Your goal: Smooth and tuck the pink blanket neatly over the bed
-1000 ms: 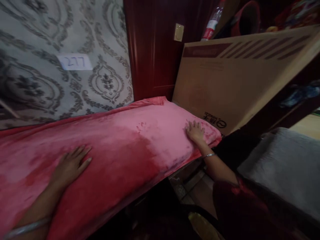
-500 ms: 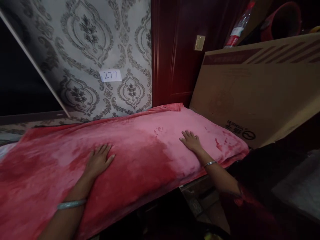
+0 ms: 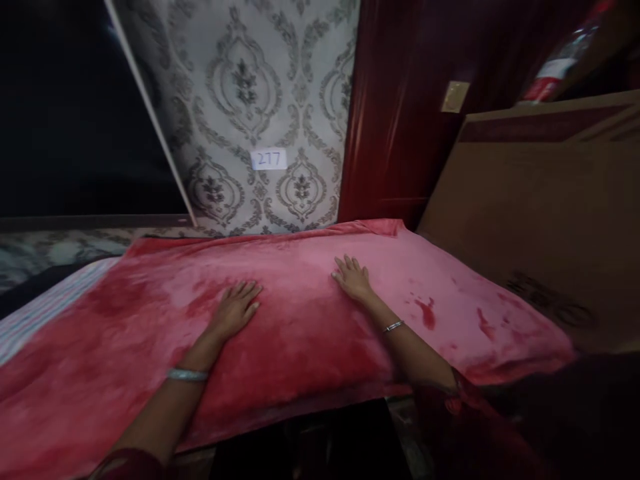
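A plush red-pink blanket [image 3: 300,333] lies spread over a long surface, its pile showing darker and lighter patches. My left hand [image 3: 235,310] rests flat on it left of the middle, fingers stretched out and holding nothing. On the paler part, right of the middle, my right hand [image 3: 353,280] lies palm down with its fingers spread. A bangle circles each wrist. To the right of my right hand, dark red marks show in the pile. The blanket's far edge is slightly rumpled near the wall.
A large cardboard box [image 3: 530,200] stands at the right, with a plastic bottle [image 3: 555,67] above it. A dark screen [image 3: 85,120] is at the left. Behind are patterned wallpaper with a "277" paper label [image 3: 269,159] and a dark red door [image 3: 390,120]. Striped cloth [image 3: 60,307] shows at the left.
My right hand has slid left across the blanket, closer to my left hand, with fresh dark marks where it was. The view has turned left.
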Tool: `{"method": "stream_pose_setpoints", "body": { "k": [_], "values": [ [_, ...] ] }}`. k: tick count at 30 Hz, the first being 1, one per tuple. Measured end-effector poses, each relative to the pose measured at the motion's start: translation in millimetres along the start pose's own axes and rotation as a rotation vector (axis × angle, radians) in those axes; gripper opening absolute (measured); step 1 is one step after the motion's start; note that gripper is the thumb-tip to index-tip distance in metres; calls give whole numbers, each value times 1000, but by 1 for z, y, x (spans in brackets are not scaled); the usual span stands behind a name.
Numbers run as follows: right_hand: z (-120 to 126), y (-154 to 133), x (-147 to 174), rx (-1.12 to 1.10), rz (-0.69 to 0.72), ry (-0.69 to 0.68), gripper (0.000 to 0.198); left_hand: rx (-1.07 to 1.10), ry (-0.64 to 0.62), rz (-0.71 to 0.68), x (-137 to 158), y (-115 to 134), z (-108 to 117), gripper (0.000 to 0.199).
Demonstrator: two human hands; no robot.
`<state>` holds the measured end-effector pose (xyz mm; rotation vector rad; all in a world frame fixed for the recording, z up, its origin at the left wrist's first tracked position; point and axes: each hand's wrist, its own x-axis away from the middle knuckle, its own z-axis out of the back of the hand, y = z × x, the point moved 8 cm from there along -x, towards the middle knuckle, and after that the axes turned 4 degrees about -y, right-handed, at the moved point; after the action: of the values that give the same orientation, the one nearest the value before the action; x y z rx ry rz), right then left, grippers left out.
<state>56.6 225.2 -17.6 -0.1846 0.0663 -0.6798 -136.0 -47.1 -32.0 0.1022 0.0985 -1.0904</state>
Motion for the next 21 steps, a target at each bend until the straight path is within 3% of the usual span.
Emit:
{"method": "stream_pose_setpoints", "body": {
  "k": [8,10,13,15,17,19,21],
  "values": [
    [-42,2,-8,152,22,62,56,109,-96,-96,9,24,-3,59],
    [-44,4,-9,169,26,69,56,147,-145,-179,17,51,-6,67],
    [-46,5,-10,177,33,82,57,218,-269,-427,50,119,-7,77],
    [-47,6,-11,176,46,85,58,316,-319,-608,78,164,0,73],
    [-49,7,-12,174,55,84,58,423,-343,-764,101,193,12,64],
    [-50,8,-12,176,56,81,59,475,-313,-795,105,193,25,56],
    [-50,8,-11,184,56,83,59,424,-222,-638,87,159,33,54]
  ]
}}
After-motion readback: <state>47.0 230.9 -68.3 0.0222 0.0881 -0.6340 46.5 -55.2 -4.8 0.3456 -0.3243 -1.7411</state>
